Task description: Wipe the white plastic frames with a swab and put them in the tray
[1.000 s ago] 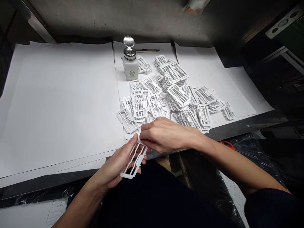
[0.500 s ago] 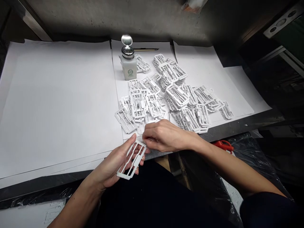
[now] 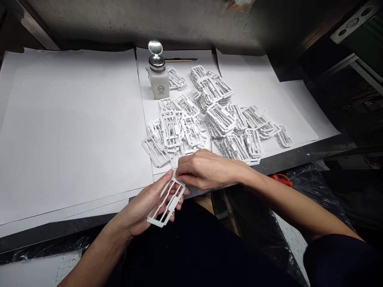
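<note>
A thin white slotted plastic frame (image 3: 172,204) lies tilted in my left hand (image 3: 146,207), gripped between the thumb and the fingers beneath it. My right hand (image 3: 200,169) is curled with its fingertips pinched close to the frame's upper end. What sits between those fingertips, if anything, is hidden. Just beyond the hands, loose frames of the same kind (image 3: 155,150) lie in a heap on white paper. Denser stacks of frames (image 3: 221,117) stand to the right of that heap.
A pump bottle (image 3: 159,81) with its metal lid raised stands behind the heap. Dark tweezers (image 3: 181,60) lie at the back. White paper (image 3: 72,131) covers the table. A red-handled tool (image 3: 281,180) rests on black plastic below the table edge at right.
The view has shifted slightly, so the table things appear a little further left and up. My right hand has edged closer to the frame's top; my left still holds the frame.
</note>
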`<state>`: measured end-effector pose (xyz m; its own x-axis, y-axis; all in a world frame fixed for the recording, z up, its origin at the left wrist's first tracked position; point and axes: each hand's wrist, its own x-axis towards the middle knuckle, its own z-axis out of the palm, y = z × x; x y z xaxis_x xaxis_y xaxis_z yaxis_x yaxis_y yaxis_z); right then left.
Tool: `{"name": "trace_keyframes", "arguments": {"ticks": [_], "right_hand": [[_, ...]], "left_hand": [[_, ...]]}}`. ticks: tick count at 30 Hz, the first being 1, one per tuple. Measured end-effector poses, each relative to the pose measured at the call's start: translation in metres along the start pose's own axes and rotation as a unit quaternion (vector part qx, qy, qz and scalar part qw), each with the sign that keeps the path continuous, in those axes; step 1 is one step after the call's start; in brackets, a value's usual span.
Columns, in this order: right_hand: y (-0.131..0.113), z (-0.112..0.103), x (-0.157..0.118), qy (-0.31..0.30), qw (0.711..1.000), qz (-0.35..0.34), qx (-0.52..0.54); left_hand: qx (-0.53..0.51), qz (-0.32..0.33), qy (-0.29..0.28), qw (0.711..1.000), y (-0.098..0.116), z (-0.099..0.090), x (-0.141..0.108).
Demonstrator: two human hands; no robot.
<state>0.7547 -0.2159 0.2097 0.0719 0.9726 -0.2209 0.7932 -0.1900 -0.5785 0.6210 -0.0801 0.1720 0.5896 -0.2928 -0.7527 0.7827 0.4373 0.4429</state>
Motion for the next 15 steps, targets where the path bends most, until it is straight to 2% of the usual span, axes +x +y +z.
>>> {"name": "trace_keyframes", "arguments": {"ticks": [5,9,15], "right_hand": [[-0.003,-0.001,0.001,-0.001,0.998,-0.021,-0.056],[-0.004,0.004,0.003,0.021,0.994,-0.024,-0.103],[0.003,0.01,0.001,0.057,0.997,-0.012,-0.051]], "left_hand": [[-0.007,0.003,0.013,1.0,0.002,0.002,0.0],[-0.003,0.0,0.025,1.0,0.003,0.002,0.001],[-0.017,0.013,0.009,1.0,0.005,0.001,0.002]]}}
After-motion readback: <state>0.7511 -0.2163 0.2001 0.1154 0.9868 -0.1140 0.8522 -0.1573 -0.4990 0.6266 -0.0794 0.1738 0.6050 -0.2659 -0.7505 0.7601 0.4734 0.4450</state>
